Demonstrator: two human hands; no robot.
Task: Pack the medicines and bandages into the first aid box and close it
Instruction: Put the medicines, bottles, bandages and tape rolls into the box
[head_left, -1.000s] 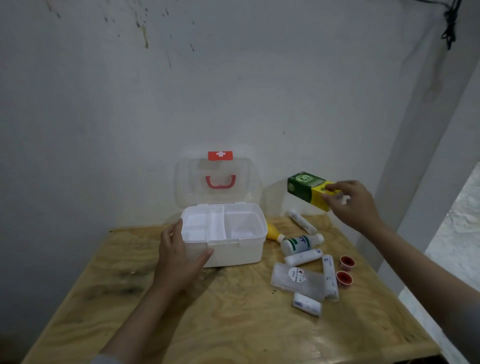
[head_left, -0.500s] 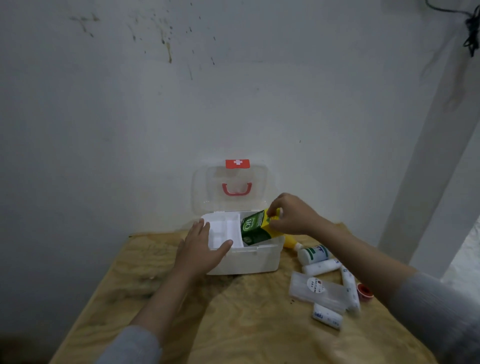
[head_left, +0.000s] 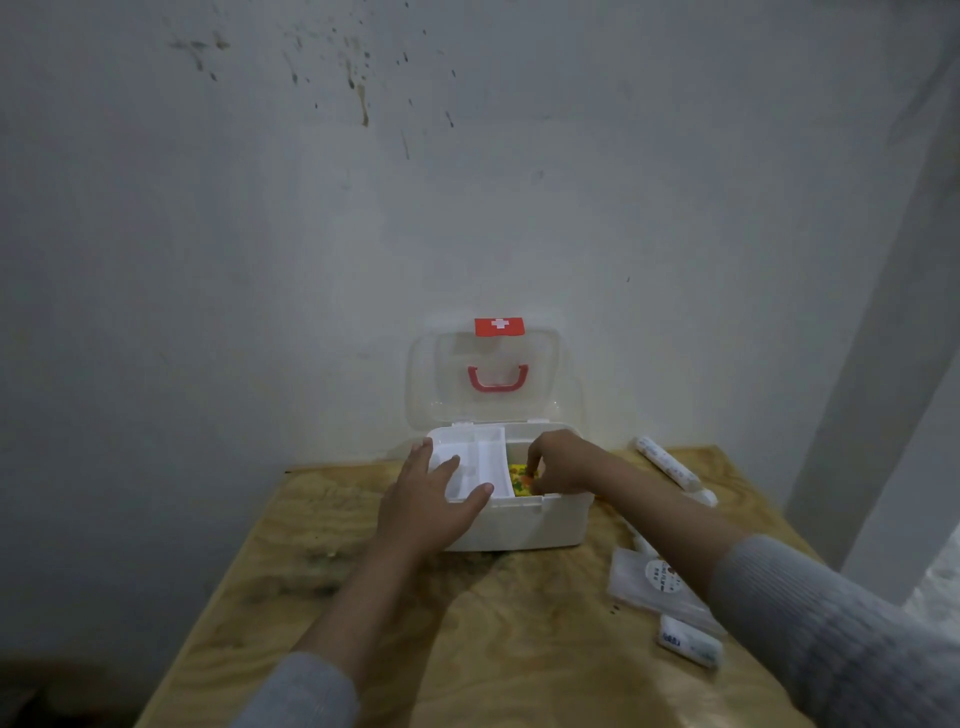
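Note:
The white first aid box (head_left: 540, 525) stands open at the back of the wooden table, its clear lid (head_left: 441, 384) with a red handle leaning up against the wall. My left hand (head_left: 431, 499) grips the box's front left corner, fingers spread over the white inner tray (head_left: 488, 457). My right hand (head_left: 561, 462) reaches down into the right compartment, fingertips pinching the green and yellow medicine box (head_left: 519, 480), which lies low inside and is mostly hidden by the hand.
Right of the box, one bandage roll (head_left: 665, 462) lies near the wall. A clear plastic packet (head_left: 649, 582) and another bandage roll (head_left: 688, 644) lie closer to me. My right arm hides other items. The table's right edge (head_left: 769, 499) is close.
My right hand carried the medicine box from the air at the right into the box's right compartment and pushed it down. My left hand stayed on the box's corner.

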